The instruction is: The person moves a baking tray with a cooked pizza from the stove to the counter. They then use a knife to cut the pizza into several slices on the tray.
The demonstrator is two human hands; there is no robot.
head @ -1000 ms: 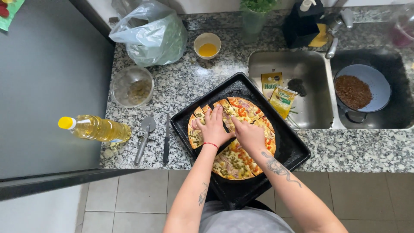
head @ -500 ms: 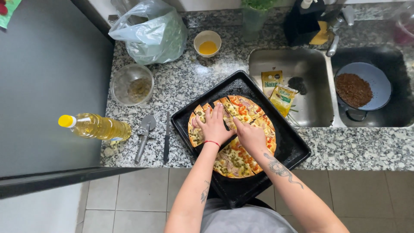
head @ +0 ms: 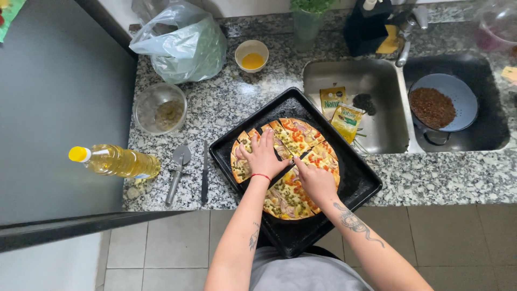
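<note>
**Ana:** What's nearest on your feed?

**Me:** I see both forearms reaching up from the bottom edge, the right one tattooed. They meet over a black baking tray [head: 355, 186] that sits cornerwise on the granite desk [head: 226, 108], its near corner hanging past the edge.

**Ana:** And the pizza?

**Me:** The pizza [head: 288, 167] lies in the middle of the tray, already cut into slices with dark gaps between them. Both hands are on top of it.

**Ana:** How do the hands stand?

**Me:** The left hand [head: 263, 156] lies flat, palm down, fingers spread across the left slices, a red band at the wrist. The right hand [head: 314, 180] rests on the right half, fingers loosely curled, fingertips pushed toward a cut line near the centre. I see neither hand gripping anything; they press on the slices.

**Ana:** What's beside the tray?

**Me:** Just left of it lie a knife [head: 204, 172] and a pizza cutter [head: 177, 170], then an oil bottle [head: 116, 160] on its side at the desk's left edge. Farther back stand a glass bowl [head: 160, 108], a plastic bag [head: 180, 46] and a small cup with yellow liquid [head: 252, 55]. To the right, the sink [head: 377, 129] holds two yellow sachets [head: 340, 110], and a blue colander [head: 442, 102] of brown grains sits in the next basin.
</note>
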